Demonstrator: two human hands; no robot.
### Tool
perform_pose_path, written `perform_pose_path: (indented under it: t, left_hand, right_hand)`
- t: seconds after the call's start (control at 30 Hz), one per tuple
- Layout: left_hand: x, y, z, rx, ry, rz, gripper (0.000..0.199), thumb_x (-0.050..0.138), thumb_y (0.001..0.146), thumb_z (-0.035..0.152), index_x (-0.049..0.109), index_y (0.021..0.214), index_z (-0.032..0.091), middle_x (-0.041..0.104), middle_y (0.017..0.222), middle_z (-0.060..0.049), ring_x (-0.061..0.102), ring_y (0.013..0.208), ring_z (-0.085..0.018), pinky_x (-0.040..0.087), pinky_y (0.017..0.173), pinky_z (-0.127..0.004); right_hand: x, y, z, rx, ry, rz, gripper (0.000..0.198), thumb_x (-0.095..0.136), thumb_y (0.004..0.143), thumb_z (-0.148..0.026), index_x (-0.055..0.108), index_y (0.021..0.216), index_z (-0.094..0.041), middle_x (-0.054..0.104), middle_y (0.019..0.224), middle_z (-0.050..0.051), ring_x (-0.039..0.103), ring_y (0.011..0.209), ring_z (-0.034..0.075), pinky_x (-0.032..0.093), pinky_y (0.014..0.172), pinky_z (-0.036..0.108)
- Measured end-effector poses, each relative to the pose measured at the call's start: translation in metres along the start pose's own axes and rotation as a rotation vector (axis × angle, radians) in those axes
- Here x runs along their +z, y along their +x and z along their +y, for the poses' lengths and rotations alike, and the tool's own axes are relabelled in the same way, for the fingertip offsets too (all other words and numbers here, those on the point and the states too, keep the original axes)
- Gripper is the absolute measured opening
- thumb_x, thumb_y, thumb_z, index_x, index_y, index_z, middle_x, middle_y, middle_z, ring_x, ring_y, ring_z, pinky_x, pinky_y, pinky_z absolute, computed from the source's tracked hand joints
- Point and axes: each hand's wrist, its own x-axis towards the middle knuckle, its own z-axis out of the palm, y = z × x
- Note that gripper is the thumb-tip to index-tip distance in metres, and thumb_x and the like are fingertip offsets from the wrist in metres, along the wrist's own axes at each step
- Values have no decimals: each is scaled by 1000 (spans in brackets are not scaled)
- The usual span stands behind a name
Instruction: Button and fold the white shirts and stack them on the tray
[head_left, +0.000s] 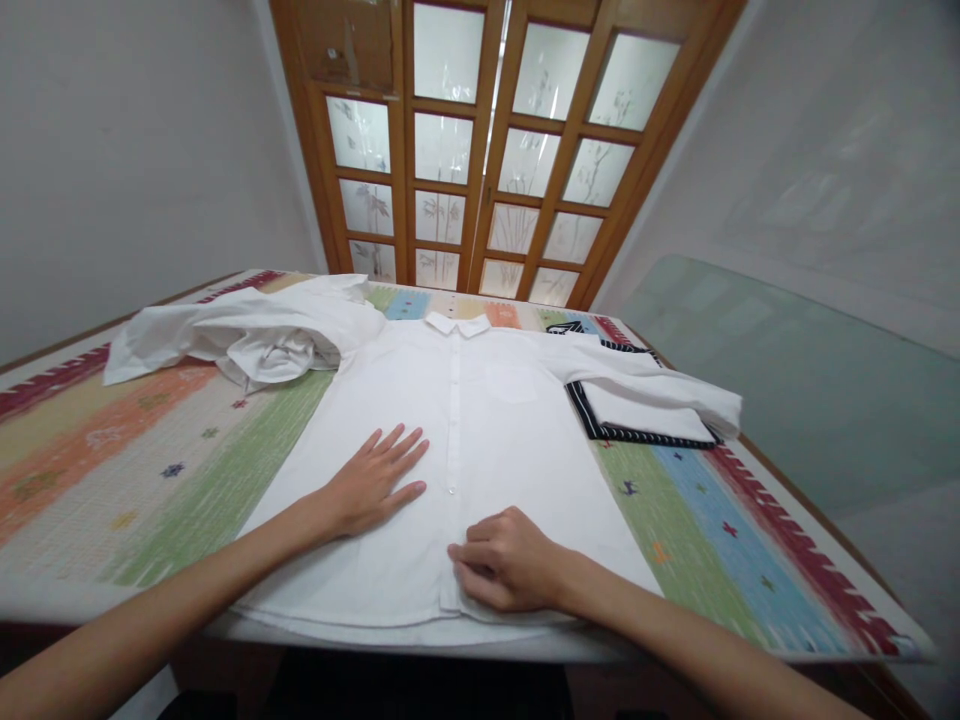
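That white button-up shirt (390,400) laid out on the patterned cloth (697,560) looks light, soft and crease-prone, so I'd grab the collar (472,326) or hem (360,619); left hand (375,485) is spread flat on it, right hand (510,562) curled at the lower placket (452,505), can't tell if it's pinching.

A white shirt (517,440) is showing smooth, matt cloth, with a small button (451,491) glinting glossily on its front. Beneath it, a tablecloth (247,450) is presenting a dull, woven-looking fabric. Behind, a wooden door (403,150) is gleaming softly around frosted-looking glass panes (442,150), and the wall (135,150) is looking matt and smooth.
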Motion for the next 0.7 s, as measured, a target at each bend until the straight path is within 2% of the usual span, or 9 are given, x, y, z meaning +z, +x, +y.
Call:
perform_pose_path:
  t: [0.07, 0.17, 0.23, 0.3, 0.5, 0.7]
  left_hand:
    - [-2, 5, 1, -25, 2, -18, 64, 29, 99, 57, 31, 153, 23, 29, 159, -9, 20, 148, -31, 17, 119, -50]
    - [-3, 15, 2, -32, -11, -30, 65, 27, 99, 56, 33, 152, 20, 29, 159, -11, 19, 148, -32, 18, 118, -50]
    - [-3, 23, 2, -18, -18, -23, 64, 26, 99, 56, 33, 152, 19, 29, 159, -11, 19, 148, -31, 18, 118, -50]
    - [-2, 30, -1, -4, -20, -18, 64, 25, 100, 55, 32, 152, 19, 30, 158, -11, 19, 148, -31, 17, 118, -49]
    - [3, 46, -27, -20, -31, -27, 70, 26, 96, 63, 29, 153, 22, 29, 159, -9, 19, 149, -27, 14, 120, -47]
    - [-1, 56, -62, -173, -4, -13, 71, 21, 96, 64, 37, 150, 22, 29, 159, -5, 21, 149, -25, 15, 120, -46]
  right_hand:
    - [-2, 2, 5, 77, -20, 118, 24, 47, 93, -25, 69, 84, -19, 67, 76, 6, 61, 70, 16, 45, 65, 26]
    - [0, 10, 12, 125, -48, 256, 29, 48, 94, -30, 66, 110, -14, 67, 114, 15, 60, 104, 24, 50, 88, 35]
    - [3, 12, 14, 54, -41, 236, 41, 49, 95, -34, 58, 127, -11, 54, 138, 19, 48, 128, 28, 43, 104, 42]
    - [7, 11, 15, -23, -28, 167, 49, 47, 96, -36, 49, 138, -11, 43, 149, 18, 33, 142, 29, 34, 113, 45]
    - [5, -3, 12, -101, 25, 28, 58, 46, 97, -46, 37, 151, -23, 25, 161, 12, 9, 150, 33, 22, 118, 53]
    - [0, -12, 11, -139, 66, -9, 63, 49, 95, -50, 35, 152, -28, 22, 162, 7, 4, 150, 35, 20, 119, 54]
